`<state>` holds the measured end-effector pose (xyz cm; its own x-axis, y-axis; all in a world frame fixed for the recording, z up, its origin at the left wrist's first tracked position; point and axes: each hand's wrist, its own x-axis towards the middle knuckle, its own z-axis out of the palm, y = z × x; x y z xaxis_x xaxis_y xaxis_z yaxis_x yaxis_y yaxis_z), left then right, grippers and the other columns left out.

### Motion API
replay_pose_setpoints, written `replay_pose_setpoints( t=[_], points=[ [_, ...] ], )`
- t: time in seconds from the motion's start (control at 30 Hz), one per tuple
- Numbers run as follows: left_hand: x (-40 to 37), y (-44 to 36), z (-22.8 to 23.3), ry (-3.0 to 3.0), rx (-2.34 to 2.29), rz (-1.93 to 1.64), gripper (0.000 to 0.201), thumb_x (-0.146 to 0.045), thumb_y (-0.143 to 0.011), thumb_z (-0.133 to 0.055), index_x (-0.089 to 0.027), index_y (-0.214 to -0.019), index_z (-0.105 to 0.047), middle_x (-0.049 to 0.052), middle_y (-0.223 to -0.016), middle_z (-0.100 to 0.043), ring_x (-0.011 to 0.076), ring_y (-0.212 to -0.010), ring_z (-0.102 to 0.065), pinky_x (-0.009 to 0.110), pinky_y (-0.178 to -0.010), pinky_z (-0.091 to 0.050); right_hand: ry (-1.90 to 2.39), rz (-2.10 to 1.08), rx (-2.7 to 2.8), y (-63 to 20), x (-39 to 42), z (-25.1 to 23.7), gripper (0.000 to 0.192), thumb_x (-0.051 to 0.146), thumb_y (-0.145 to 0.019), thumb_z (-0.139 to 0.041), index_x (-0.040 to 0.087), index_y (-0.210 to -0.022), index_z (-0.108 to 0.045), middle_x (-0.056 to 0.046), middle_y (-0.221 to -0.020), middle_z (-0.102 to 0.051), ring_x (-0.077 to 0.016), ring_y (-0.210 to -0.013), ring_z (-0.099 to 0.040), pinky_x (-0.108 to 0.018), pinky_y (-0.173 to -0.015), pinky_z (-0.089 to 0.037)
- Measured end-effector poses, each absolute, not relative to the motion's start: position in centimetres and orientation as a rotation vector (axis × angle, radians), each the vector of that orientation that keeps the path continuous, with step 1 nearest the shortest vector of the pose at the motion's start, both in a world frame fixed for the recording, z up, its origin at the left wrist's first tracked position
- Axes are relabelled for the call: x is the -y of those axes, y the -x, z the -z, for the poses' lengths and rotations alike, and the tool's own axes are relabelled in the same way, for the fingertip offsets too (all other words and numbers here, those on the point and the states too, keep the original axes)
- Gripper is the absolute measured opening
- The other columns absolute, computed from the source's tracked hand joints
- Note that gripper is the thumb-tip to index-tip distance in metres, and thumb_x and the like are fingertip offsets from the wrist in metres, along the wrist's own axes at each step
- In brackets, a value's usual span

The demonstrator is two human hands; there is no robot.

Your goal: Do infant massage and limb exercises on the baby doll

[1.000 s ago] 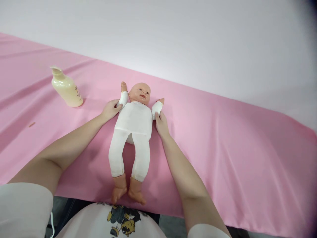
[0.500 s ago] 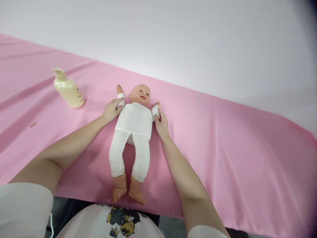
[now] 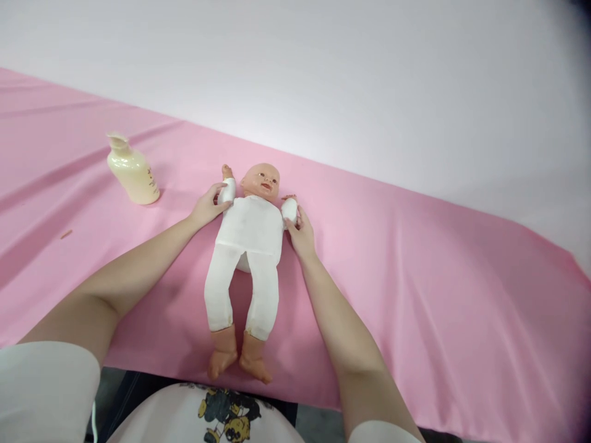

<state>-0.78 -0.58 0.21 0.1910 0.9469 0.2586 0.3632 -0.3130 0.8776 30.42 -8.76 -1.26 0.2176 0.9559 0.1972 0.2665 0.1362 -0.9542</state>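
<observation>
A baby doll (image 3: 250, 226) in white cloth lies on its back on the pink cloth, its head away from me and its bare feet towards me. My left hand (image 3: 210, 206) is closed round the doll's arm on the left of the picture, thumb near the shoulder. On the other side my right hand (image 3: 301, 234) grips the doll's other arm at the white sleeve, with the fingers partly hidden behind it. Both doll arms point up beside its head.
A pale yellow pump-style bottle (image 3: 133, 175) stands on the left of the pink cloth (image 3: 443, 295). Nearer me lies a small thin brown piece (image 3: 67, 234). A white surface (image 3: 323, 74) rises or stretches beyond the cloth. The table's front edge runs close to my body.
The doll's arms have shifted slightly in my hands, and the right-hand one is turned a little. The whole view has moved slightly. Both hands keep their hold.
</observation>
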Motion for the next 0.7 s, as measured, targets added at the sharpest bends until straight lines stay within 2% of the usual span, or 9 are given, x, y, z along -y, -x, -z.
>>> replay_pose_setpoints(
  t=[0.1, 0.2, 0.33, 0.47, 0.57, 0.7],
  points=[
    [-0.1, 0.6, 0.4, -1.612, -1.086, -1.210, 0.084, -0.037, -0.065, -0.081, -0.024, -0.136, -0.040, 0.014, -0.134, -0.061, 0.0240, -0.102, -0.068, 0.041, -0.089, -0.055, 1.299, -0.857, 1.191, -30.2, 8.7, 1.1, 0.101, 0.060, -0.078, -0.070, 0.026, -0.161, -0.023, -0.014, -0.143, -0.062, -0.0278, -0.116, -0.068, -0.051, -0.100, -0.058],
    [-0.5, 0.3, 0.6, -1.432, -0.953, -1.343, 0.084, -0.027, -0.059, -0.082, -0.024, -0.131, -0.038, 0.012, -0.126, -0.062, 0.0237, -0.101, -0.068, 0.040, -0.088, -0.055, 1.185, -0.904, 1.053, -29.9, 8.9, 0.7, 0.110, 0.050, -0.073, -0.076, 0.027, -0.162, -0.015, -0.011, -0.129, -0.068, -0.0233, -0.104, -0.071, -0.043, -0.088, -0.062],
    [-0.3, 0.0, 0.0, -1.215, -0.862, -1.534, 0.071, -0.017, -0.053, -0.081, -0.022, -0.115, -0.046, 0.005, -0.110, -0.063, 0.0233, -0.101, -0.067, 0.039, -0.091, -0.054, 1.054, -0.857, 0.927, -29.6, 9.1, 0.2, 0.106, 0.035, -0.073, -0.078, 0.031, -0.160, -0.018, -0.004, -0.115, -0.068, -0.0159, -0.096, -0.068, -0.030, -0.080, -0.059],
    [0.2, 0.1, -0.7, -0.991, -0.926, -1.640, 0.056, -0.010, -0.051, -0.080, -0.020, -0.098, -0.053, 0.002, -0.095, -0.064, 0.0243, -0.098, -0.066, 0.038, -0.089, -0.054, 0.986, -0.841, 0.807, -29.8, 8.8, 0.2, 0.096, 0.027, -0.071, -0.079, 0.032, -0.153, -0.030, -0.005, -0.128, -0.064, -0.0135, -0.096, -0.067, -0.026, -0.076, -0.057],
    [0.3, 0.2, -1.1, -0.838, -0.839, -1.648, 0.050, -0.006, -0.051, -0.078, -0.021, -0.093, -0.055, 0.000, -0.088, -0.065, 0.0211, -0.092, -0.066, 0.034, -0.085, -0.055, 0.930, -0.845, 0.712, -30.1, 8.6, 0.4, 0.091, 0.020, -0.068, -0.078, 0.032, -0.148, -0.036, -0.005, -0.134, -0.062, -0.0122, -0.094, -0.067, -0.026, -0.075, -0.058],
    [0.2, 0.6, -1.3, -0.667, -0.752, -1.577, 0.042, -0.009, -0.055, -0.077, -0.020, -0.089, -0.056, -0.001, -0.082, -0.064, 0.0179, -0.082, -0.064, 0.031, -0.075, -0.055, 0.930, -0.856, 0.508, -30.2, 8.6, 0.4, 0.103, 0.010, -0.066, -0.077, 0.043, -0.149, -0.025, 0.002, -0.136, -0.060, -0.0100, -0.091, -0.069, -0.025, -0.074, -0.060]
  ],
)
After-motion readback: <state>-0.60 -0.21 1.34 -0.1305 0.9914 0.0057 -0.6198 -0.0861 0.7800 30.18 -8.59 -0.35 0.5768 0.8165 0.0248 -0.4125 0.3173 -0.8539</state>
